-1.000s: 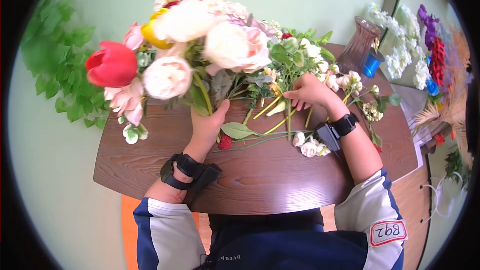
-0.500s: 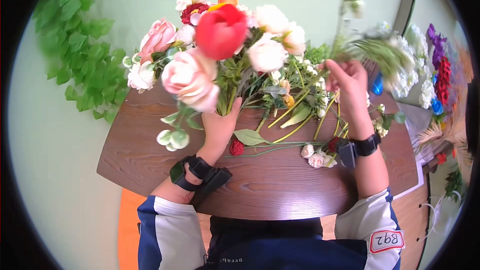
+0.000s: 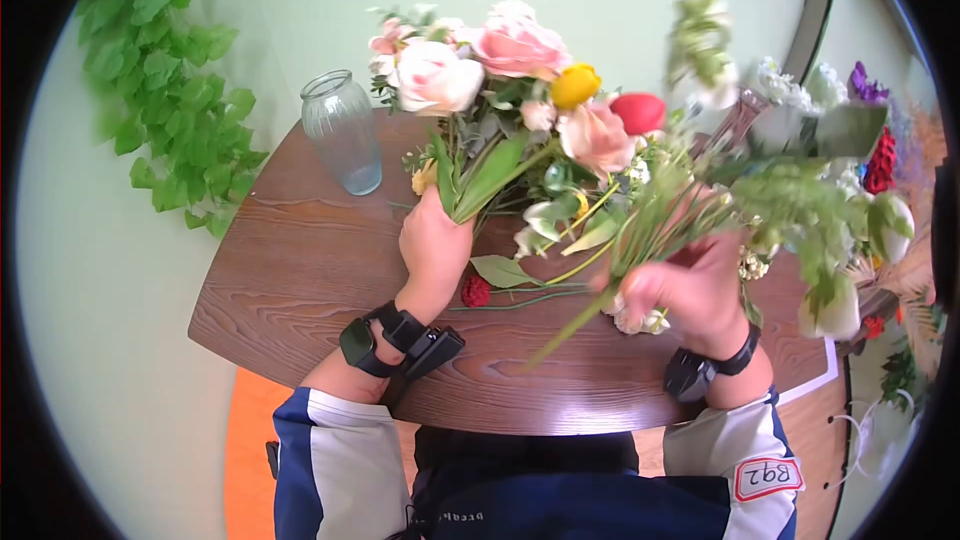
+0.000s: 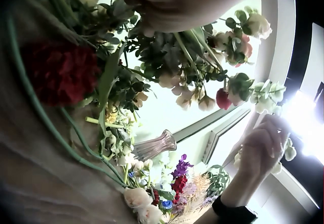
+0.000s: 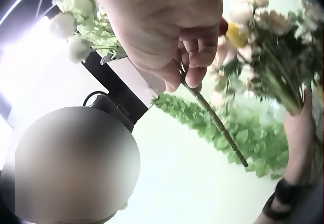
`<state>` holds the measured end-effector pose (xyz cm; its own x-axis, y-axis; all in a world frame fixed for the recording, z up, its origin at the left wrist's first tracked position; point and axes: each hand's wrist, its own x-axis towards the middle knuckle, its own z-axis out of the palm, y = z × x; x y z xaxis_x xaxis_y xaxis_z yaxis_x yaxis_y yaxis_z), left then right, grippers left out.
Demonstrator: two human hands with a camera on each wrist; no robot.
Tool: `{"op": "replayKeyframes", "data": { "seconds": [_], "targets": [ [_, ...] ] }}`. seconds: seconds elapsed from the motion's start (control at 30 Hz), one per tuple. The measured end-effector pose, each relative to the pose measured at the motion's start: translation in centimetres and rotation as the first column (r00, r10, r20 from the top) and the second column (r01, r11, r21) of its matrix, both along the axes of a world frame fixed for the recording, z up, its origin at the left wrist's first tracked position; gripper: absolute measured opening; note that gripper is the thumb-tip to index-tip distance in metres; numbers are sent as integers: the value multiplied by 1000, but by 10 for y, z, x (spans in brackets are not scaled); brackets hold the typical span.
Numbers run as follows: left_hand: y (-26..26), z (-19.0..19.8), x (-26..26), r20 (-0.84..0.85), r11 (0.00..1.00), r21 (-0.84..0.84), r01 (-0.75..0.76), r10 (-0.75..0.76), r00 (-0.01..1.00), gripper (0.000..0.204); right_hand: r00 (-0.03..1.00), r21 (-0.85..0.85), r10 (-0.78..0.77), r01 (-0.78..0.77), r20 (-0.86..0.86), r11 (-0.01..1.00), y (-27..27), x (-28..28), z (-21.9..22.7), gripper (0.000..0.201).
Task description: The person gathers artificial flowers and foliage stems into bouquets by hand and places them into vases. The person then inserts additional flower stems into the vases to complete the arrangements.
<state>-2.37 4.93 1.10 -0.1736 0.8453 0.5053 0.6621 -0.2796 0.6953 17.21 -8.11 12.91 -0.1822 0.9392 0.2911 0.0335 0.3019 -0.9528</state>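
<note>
The bouquet (image 3: 510, 90) of artificial roses, a yellow bloom and a red tulip stands above the middle of the wooden table (image 3: 290, 270), its bundled stems gripped in the left hand (image 3: 435, 240), whose fingers curl round them just above the tabletop. The right hand (image 3: 680, 295) is lifted over the table's right part, nearer the front edge, and pinches a leafy spray with white buds (image 3: 790, 200). The right wrist view shows its curled fingers (image 5: 195, 47) closed on the stem (image 5: 215, 123). That stem's long axis runs on a slant: the cut end points down and toward the front edge, between the two hands, while the blurred foliage fans up and away toward the right edge. The bouquet therefore lies to the left of the right hand and farther back, and the spray's cut end is the part closest to the left hand's grip. Loose stems, a green leaf (image 3: 500, 270), a small red bloom (image 3: 476, 291) and pale rosebuds lie on the table between the hands. A clear glass jar (image 3: 343, 132) stands near the back left corner, well apart from both hands, and a pinkish ribbed vase (image 4: 154, 147) stands at the back right, partly hidden by the foliage.
</note>
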Motion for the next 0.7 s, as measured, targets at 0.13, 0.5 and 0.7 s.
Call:
{"op": "replayKeyframes", "data": {
  "seconds": [0.13,0.5,0.7],
  "targets": [
    [-6,3,4,-102,999,-14,-29,27,994,29,986,-136,169,-166,5,977,-6,-22,-11,14],
    [-24,-8,21,298,915,156,373,-404,865,30,970,44,-209,205,128,978,56,-6,-45,15],
    [-24,-11,16,-36,933,74,351,-350,936,43,956,69,-294,293,8,954,52,-10,-45,23]
  ]
}}
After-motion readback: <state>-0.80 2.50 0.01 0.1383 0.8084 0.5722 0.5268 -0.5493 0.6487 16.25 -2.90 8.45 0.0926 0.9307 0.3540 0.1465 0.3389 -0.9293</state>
